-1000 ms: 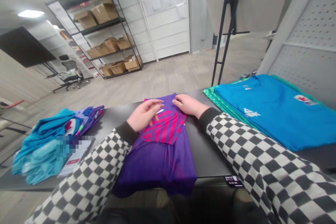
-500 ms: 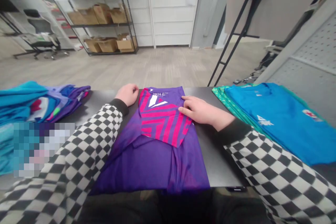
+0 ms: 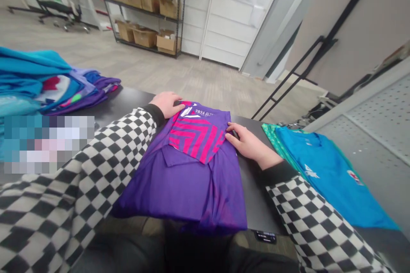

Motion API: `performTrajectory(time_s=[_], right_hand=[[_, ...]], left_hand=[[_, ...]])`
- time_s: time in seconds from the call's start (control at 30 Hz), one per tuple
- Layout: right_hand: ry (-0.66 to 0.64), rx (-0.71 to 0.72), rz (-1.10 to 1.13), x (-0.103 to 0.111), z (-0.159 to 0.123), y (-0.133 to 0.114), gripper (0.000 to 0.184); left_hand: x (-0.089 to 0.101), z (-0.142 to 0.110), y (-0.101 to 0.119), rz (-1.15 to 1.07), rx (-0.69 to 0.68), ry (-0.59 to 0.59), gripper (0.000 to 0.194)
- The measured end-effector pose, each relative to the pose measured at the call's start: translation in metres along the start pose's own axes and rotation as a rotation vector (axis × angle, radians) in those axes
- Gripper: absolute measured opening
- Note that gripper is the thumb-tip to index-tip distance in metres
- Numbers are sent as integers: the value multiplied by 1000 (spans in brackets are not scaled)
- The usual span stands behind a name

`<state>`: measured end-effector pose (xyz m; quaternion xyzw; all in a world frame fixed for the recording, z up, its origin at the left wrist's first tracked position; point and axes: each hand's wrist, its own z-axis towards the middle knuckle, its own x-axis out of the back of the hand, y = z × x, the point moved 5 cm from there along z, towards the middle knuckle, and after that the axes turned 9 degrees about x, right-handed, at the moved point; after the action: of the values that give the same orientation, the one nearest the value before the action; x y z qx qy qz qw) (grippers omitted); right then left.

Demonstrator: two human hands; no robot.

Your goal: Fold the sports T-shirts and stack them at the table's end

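Note:
A purple sports shirt [image 3: 188,185], partly folded, lies before me with a pink-striped panel [image 3: 198,134] turned up on top. White lettering and a white mark show near its far edge. My left hand [image 3: 167,104] is closed at the shirt's far left corner, thumb and fingers on the cloth. Against the right edge of the striped panel rests my right hand [image 3: 245,140], thumb and forefinger apart, fingertips touching the fabric. The underside of the shirt and some of my fingers are hidden.
A heap of blue and purple clothes [image 3: 35,72] is at the left of the dark table [image 3: 259,196]. Folded blue shirts [image 3: 323,166] lie on the right, over green ones. A phone [image 3: 265,236] shows below the near edge. Shelves with cardboard boxes [image 3: 145,36] stand behind.
The view has tilted and turned to the right. My left hand has moved from beside the shirt onto its far left corner. My right hand stays at the right edge.

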<state>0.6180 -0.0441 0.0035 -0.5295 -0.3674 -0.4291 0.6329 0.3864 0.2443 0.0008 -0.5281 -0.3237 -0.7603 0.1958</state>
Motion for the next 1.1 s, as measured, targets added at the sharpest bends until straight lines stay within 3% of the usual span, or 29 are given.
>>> performTrajectory(time_s=[0.07, 0.13, 0.27, 0.4, 0.53, 0.73, 0.87, 1.0, 1.1], right_hand=[[-5, -20, -17, 0, 0, 1, 47], [-23, -56, -41, -1, -1, 3, 54], [-34, -113, -118, 4, -3, 12, 48], [5, -151, -178, 9, -3, 20, 41], [86, -143, -217, 10, 5, 17, 52], [-196, -167, -122, -6, 11, 13, 72], [-240, -226, -99, 3, -1, 26, 70], [-206, -276, -96, 14, -10, 34, 68], [-95, -225, -114, 17, -3, 25, 68]], left_hand=[[2, -5, 9, -92, -100, -15, 66], [-5, -11, 19, -132, -160, -118, 68], [-19, -20, 25, -21, -131, -277, 76], [-18, -20, 22, -3, -115, -278, 77], [-16, -16, 22, -78, -160, -225, 72], [-32, -15, 18, 4, -64, -332, 78], [-34, -17, 10, -24, -39, -299, 75], [-29, -19, 3, -58, -42, -270, 75], [-24, -18, 8, -19, -38, -283, 79]])
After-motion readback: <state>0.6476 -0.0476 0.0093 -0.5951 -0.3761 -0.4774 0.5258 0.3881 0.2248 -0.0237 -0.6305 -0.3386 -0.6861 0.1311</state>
